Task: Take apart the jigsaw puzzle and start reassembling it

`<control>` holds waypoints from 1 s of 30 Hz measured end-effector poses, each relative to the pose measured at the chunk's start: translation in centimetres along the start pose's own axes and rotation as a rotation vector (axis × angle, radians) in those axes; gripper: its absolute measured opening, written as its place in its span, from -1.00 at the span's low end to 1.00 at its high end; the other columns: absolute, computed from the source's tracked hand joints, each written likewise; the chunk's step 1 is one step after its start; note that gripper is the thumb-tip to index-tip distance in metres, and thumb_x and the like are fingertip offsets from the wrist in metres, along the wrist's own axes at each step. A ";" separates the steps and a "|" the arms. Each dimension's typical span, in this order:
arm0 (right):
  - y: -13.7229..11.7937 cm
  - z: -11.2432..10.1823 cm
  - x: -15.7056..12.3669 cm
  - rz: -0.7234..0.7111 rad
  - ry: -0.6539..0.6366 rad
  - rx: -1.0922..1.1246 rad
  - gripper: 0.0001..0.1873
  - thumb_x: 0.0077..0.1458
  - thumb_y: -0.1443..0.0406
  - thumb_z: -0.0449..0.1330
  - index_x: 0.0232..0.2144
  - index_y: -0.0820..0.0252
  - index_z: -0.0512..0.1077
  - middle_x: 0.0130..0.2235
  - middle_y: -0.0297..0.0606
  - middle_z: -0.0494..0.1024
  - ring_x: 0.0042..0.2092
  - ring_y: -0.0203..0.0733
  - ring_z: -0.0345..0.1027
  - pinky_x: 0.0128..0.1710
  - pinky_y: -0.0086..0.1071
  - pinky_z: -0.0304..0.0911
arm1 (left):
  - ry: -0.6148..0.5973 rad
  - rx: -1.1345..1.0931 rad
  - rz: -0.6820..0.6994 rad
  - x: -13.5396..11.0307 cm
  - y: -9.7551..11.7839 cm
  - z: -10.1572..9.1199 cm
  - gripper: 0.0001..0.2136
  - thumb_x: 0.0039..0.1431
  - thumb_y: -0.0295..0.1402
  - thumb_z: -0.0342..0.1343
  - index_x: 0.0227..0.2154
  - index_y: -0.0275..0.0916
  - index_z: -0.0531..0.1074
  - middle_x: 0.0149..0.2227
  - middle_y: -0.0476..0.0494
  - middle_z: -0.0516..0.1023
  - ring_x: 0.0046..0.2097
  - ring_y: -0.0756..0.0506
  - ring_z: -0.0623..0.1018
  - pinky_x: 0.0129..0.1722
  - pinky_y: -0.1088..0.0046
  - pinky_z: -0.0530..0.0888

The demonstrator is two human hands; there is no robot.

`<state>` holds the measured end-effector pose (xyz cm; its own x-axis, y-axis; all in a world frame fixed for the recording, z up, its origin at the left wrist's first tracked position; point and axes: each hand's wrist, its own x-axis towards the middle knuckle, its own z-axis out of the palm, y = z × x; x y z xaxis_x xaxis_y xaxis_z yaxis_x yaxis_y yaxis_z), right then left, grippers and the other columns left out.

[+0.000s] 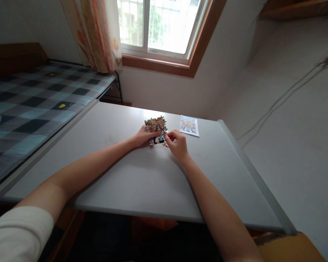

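A partly joined jigsaw puzzle (155,124) in many colours is held up just above the table, tilted toward me. My left hand (145,137) grips it at its left side, the thumb lying across the front and the fingers behind. At the puzzle's right edge, my right hand (177,142) is closed in a pinch, thumb and forefinger touching the edge. Whatever sits between those fingertips is too small to make out. Below the right edge a few small loose-looking pieces (164,144) show. To the right lies a printed picture card (189,126), flat on the table.
The white table (131,182) has raised grey edges at its left and right sides. A bed with a checked cover (71,85) stands at the left. Behind the table are a curtain (98,36) and a window (169,29). A cable (278,105) runs down the right wall.
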<state>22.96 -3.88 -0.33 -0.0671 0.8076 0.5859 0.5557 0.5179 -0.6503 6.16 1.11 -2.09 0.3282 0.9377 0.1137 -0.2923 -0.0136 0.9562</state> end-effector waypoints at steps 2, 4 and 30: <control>0.1 0.1 0.0 0.002 -0.008 0.031 -0.76 0.10 0.28 0.15 -0.59 0.19 0.34 -0.53 -0.38 0.31 -0.50 -0.34 0.19 -0.46 -0.43 0.13 | -0.007 -0.029 0.001 0.0 0.0 0.0 -0.58 -0.24 -0.30 0.42 -0.27 -0.37 0.51 -0.26 -0.21 0.60 -0.27 -0.13 0.57 -0.19 0.28 0.52; 0.1 -0.1 0.1 -0.042 -0.011 0.005 -0.76 0.12 0.27 0.14 -0.57 0.19 0.35 -0.52 -0.37 0.30 -0.48 -0.33 0.19 -0.44 -0.42 0.13 | -0.017 -0.064 0.000 0.0 0.1 0.1 -0.58 -0.24 -0.30 0.42 -0.27 -0.37 0.51 -0.25 -0.21 0.61 -0.27 -0.13 0.57 -0.17 0.26 0.52; 2.4 -1.1 1.1 0.377 -0.033 0.381 -0.62 -0.09 0.06 0.24 -0.31 0.21 0.48 -0.53 -0.38 0.44 -0.52 -0.33 0.32 -0.49 -0.39 0.32 | 0.260 0.791 0.232 3.6 2.6 -7.0 -0.32 -0.41 -0.39 0.41 -0.07 -0.20 0.39 -0.22 -0.17 0.50 -0.13 -0.25 0.48 -0.06 0.20 0.40</control>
<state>25.16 -2.08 -0.78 0.0497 0.9625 0.2665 0.2067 0.2511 -0.9456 0.29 6.90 -1.04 0.0938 0.9297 0.3561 0.4166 -0.3615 0.8341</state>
